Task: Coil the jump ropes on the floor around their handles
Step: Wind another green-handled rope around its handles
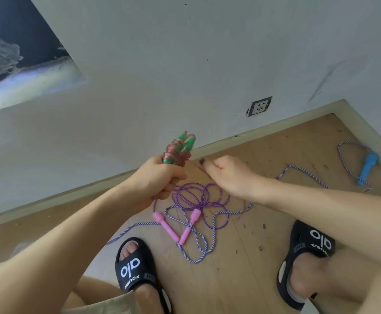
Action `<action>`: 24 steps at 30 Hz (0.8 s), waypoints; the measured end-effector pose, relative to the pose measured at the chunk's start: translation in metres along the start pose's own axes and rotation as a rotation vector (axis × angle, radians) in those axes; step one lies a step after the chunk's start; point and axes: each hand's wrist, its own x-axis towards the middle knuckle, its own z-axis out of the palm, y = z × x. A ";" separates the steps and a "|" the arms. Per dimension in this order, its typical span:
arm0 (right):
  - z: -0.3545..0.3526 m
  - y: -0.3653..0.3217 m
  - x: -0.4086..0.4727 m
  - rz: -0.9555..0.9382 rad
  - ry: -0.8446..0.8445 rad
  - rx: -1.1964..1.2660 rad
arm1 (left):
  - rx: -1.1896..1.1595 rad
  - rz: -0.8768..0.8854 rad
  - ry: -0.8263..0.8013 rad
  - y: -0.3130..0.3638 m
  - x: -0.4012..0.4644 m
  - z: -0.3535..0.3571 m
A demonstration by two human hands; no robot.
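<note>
While left hand grips green handles, right hand pinches rope.

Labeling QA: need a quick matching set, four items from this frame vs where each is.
Column A:
1. green handles
2. pink handles
3. blue handle
4. wall socket

Column B:
a. on the floor between the two slippers
b. on the wall above the skirting
c. gripped in the left hand
d. on the floor by the far-right corner

Pairs: 1-c, 2-a, 3-d, 4-b
</note>
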 end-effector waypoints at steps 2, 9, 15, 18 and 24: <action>0.000 -0.004 -0.009 -0.090 0.007 -0.039 | 0.024 -0.053 0.046 -0.003 0.010 -0.007; -0.029 -0.027 -0.007 -0.288 0.041 -0.126 | 0.857 0.107 0.043 -0.010 0.011 0.005; -0.033 -0.020 0.007 -0.261 -0.040 -0.129 | 1.007 0.425 -0.149 -0.010 -0.013 0.023; -0.029 -0.012 0.013 -0.193 -0.129 -0.016 | 0.971 0.559 -0.182 -0.008 -0.015 0.017; -0.013 0.007 0.018 -0.067 -0.089 0.216 | 0.478 0.457 -0.132 0.006 -0.018 0.013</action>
